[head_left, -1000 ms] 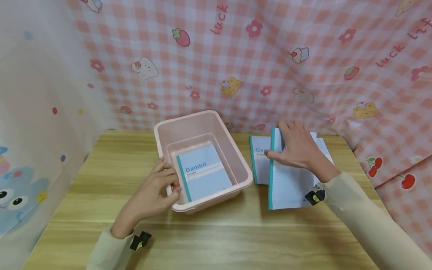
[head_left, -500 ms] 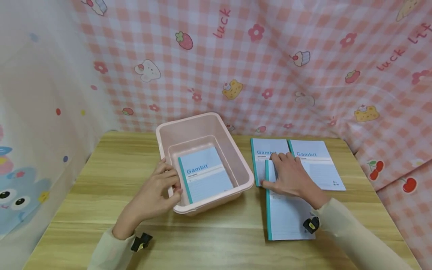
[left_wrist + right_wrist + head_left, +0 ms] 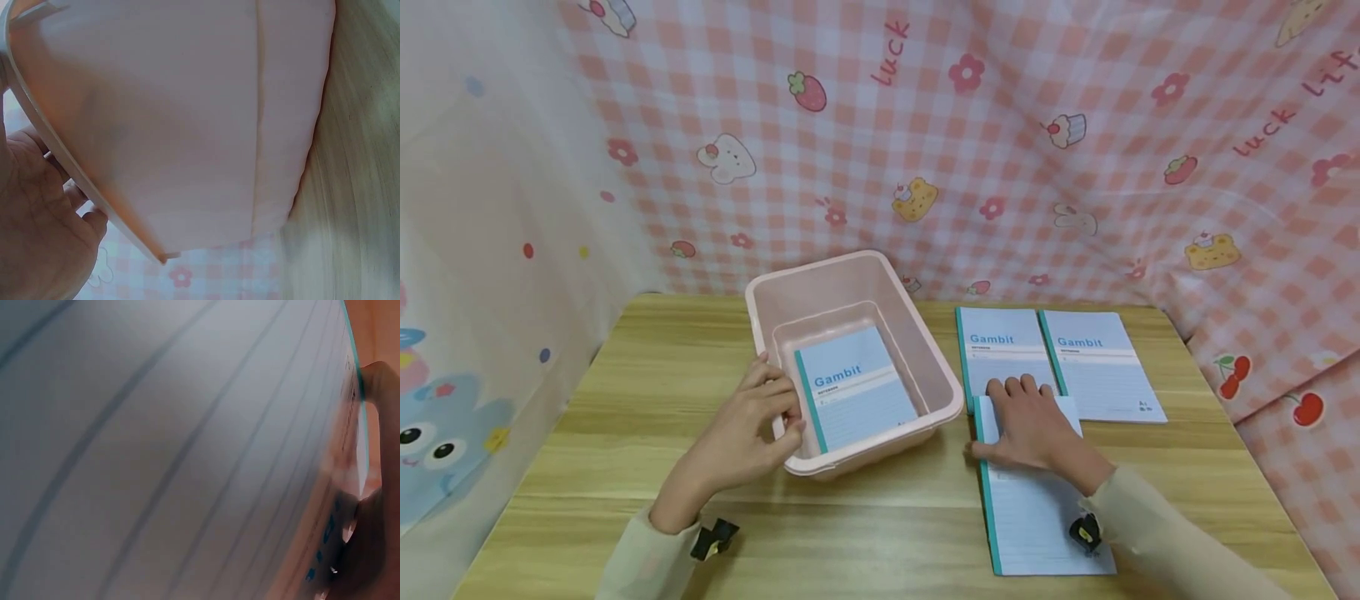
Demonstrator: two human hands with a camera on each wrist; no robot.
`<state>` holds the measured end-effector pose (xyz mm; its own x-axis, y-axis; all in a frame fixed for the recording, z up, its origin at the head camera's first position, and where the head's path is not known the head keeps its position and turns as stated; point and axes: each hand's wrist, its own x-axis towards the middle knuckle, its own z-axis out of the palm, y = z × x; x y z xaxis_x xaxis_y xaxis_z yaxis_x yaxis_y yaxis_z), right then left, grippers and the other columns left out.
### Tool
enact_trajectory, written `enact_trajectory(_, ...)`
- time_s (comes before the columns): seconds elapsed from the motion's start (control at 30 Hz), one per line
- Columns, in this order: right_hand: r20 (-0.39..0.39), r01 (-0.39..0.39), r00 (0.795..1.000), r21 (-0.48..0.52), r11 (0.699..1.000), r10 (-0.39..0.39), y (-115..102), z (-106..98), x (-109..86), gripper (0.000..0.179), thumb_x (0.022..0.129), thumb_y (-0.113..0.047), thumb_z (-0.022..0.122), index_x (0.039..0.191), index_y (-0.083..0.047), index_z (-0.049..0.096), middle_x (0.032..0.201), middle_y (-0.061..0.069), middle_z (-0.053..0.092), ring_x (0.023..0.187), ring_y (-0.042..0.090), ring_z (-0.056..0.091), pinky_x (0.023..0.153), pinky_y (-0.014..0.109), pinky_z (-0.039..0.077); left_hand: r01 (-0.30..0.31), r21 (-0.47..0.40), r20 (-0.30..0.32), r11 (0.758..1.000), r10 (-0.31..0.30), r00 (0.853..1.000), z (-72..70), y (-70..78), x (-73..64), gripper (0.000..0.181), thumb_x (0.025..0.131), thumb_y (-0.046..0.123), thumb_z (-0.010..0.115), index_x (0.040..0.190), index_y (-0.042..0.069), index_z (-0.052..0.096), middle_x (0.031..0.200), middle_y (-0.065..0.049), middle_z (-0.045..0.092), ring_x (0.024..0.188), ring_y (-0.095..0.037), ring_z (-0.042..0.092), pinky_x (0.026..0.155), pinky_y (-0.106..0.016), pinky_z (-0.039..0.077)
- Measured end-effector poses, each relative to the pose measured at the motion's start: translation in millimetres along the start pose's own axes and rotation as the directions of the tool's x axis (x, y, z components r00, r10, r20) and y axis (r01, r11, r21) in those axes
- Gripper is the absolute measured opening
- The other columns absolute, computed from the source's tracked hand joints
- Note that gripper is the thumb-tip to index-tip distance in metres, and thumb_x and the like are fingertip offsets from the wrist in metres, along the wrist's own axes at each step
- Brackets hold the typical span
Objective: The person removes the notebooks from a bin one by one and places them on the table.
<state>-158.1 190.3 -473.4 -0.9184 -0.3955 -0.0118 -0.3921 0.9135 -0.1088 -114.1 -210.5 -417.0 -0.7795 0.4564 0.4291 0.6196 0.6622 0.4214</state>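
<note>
A wood-grained surface [image 3: 887, 542] carries the whole arrangement, and on it a pink bin [image 3: 820, 287] is placed near the middle. The held notebook [image 3: 1045, 525], the object of the step, is seen to the right of the bin, its upper end overlapping the lower part of the middle notebook [image 3: 1003, 362] in the head view; whether any edge is supported by the surface cannot be told. The far-right notebook [image 3: 1108, 375] is laid just beside the middle one, and the binned notebook [image 3: 859, 417] is laid cover up on the bin's floor. By the left grip [image 3: 741, 437] the bin's rim is held at its left side, with fingers curled about it; this hold should be firm enough that the bin is not nudged. By the right grip [image 3: 1030, 425] the held notebook is spanned in a partly closed hold, the thumb set at the green spine [image 3: 990, 517] and the fingers bent over the upper edge. In judgement, even pressure should be applied by both, since the unsupported lower end may sag or fan; the middle notebook should be cleared before any sideways travel, and the stiffer spine should be favoured by the thumb.
</note>
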Motion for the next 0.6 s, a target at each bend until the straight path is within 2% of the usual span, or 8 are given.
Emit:
enact_trajectory(0.2,-0.032,0.006,0.999,-0.001,1.0,-0.006,-2,8,-6.6,0.081,0.071,-0.079,0.068,0.113,-0.012,0.054,0.092,0.005,0.048,0.085,0.024,0.039,0.066,0.032,0.026,0.004,0.008,0.002,1.0,-0.004,1.0,0.0,-0.2,0.4,0.019,0.078,0.014,0.067,0.072,0.024,0.052,0.079,0.013,0.058,0.105,-0.013,0.049,0.13,-0.057,0.021)
enact_trajectory(0.4,-0.073,0.001,0.997,-0.038,0.999,-0.003,-4,13,-14.1,0.086,0.071,-0.084,0.065,0.118,-0.012,0.058,0.097,0.006,0.05,0.089,0.026,0.041,0.067,0.035,0.032,0.01,0.007,0.004,1.0,-0.01,1.0,0.1,0.1,0.0,0.019,0.078,0.014,0.067,0.071,0.025,0.052,0.079,0.013,0.058,0.105,-0.013,0.048,0.131,-0.054,0.019)
enact_trajectory(0.6,-0.07,-0.008,0.998,-0.048,0.999,0.004,-8,15,-18.6,0.09,0.07,-0.087,0.063,0.125,-0.016,0.058,0.103,0.007,0.051,0.093,0.028,0.043,0.069,0.041,0.038,0.008,0.003,-0.002,1.0,-0.008,1.0,0.3,-0.2,0.0,0.019,0.077,0.014,0.067,0.071,0.024,0.052,0.079,0.013,0.059,0.105,-0.013,0.049,0.131,-0.054,0.02)
